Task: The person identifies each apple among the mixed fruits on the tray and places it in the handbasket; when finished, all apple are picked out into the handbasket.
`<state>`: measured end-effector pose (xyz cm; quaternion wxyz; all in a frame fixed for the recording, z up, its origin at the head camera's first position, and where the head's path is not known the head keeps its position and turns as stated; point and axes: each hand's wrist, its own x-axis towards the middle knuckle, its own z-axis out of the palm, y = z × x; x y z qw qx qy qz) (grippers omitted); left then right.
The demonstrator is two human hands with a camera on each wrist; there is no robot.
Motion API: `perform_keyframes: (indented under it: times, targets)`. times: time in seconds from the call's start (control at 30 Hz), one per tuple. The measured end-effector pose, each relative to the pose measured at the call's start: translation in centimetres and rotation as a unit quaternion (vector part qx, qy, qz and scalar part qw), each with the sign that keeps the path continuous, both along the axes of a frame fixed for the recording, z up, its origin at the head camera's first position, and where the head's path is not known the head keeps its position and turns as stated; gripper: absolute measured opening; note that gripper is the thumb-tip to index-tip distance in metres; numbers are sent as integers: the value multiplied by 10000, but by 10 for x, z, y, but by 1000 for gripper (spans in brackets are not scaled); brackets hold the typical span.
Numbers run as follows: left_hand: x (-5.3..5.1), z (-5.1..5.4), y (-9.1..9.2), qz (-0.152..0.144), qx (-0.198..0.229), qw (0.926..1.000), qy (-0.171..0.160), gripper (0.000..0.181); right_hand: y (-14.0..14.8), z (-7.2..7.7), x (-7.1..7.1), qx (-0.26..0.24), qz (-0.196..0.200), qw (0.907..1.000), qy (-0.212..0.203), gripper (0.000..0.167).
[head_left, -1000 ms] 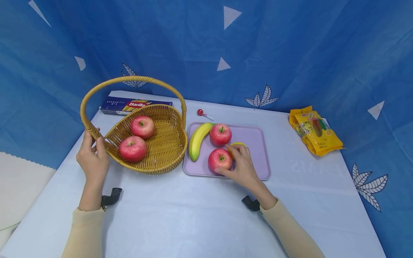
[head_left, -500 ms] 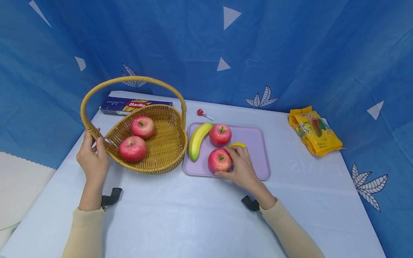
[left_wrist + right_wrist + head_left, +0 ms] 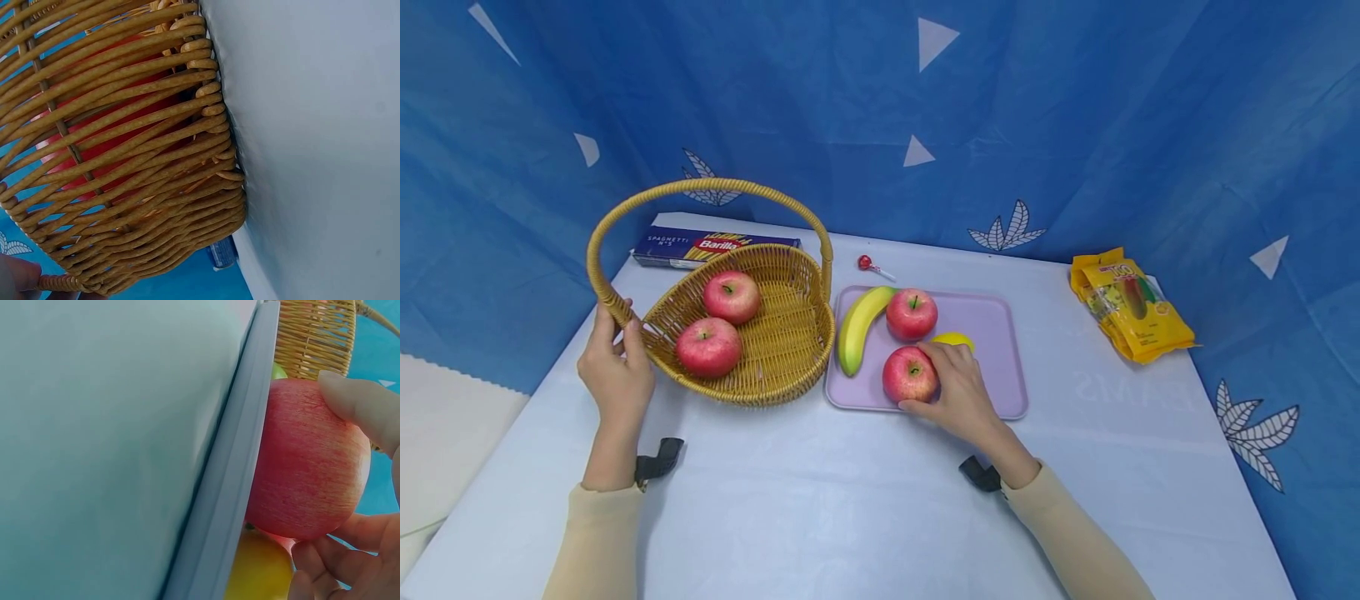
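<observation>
My left hand (image 3: 617, 367) grips the handle of a wicker basket (image 3: 786, 367) at its left base. Two red apples (image 3: 709, 347) lie inside the basket, on its left side. With thumb and fingers my right hand (image 3: 958, 396) holds another red apple (image 3: 910, 375) near the front edge of a lilac tray (image 3: 996, 333). In the right wrist view the thumb presses one side of this apple (image 3: 306, 462) and the fingers touch the other. A further apple (image 3: 912, 314) and a banana (image 3: 862, 329) lie behind and left on the tray. A yellow fruit (image 3: 955, 340) is partly hidden by my right hand.
A blue spaghetti box (image 3: 681, 247) lies behind the basket. Behind the tray is a red lollipop (image 3: 867, 262). A yellow snack bag (image 3: 1131, 304) lies at the table's right side, and a blue curtain (image 3: 820, 100) hangs around the back and sides.
My right hand's fingers have drawn in from spread to close around the front apple, uncovering more of the yellow fruit. My left hand and the basket stay in place.
</observation>
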<state>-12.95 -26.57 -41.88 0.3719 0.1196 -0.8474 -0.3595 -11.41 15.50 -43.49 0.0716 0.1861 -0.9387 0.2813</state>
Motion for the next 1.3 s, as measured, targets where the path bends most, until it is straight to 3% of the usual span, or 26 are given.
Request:
perform_keyframes:
  times: [0.47, 0.77, 1.03, 1.3]
  targets:
    - [1, -1, -1, 51, 47, 9999, -86, 36, 0, -4, -5, -319, 33, 9990, 309, 81]
    - [1, 1, 0, 6, 148, 9999, -8, 38, -2, 2, -3, -723, -61, 9966, 388, 79]
    - [1, 0, 2, -21, 184, 9998, 92, 40, -7, 18, 2, -1278, -12, 9908, 439, 80]
    - [2, 0, 3, 14, 183, 9998, 87, 40, -29, 49, -2, -1835, 406, 9814, 398, 80]
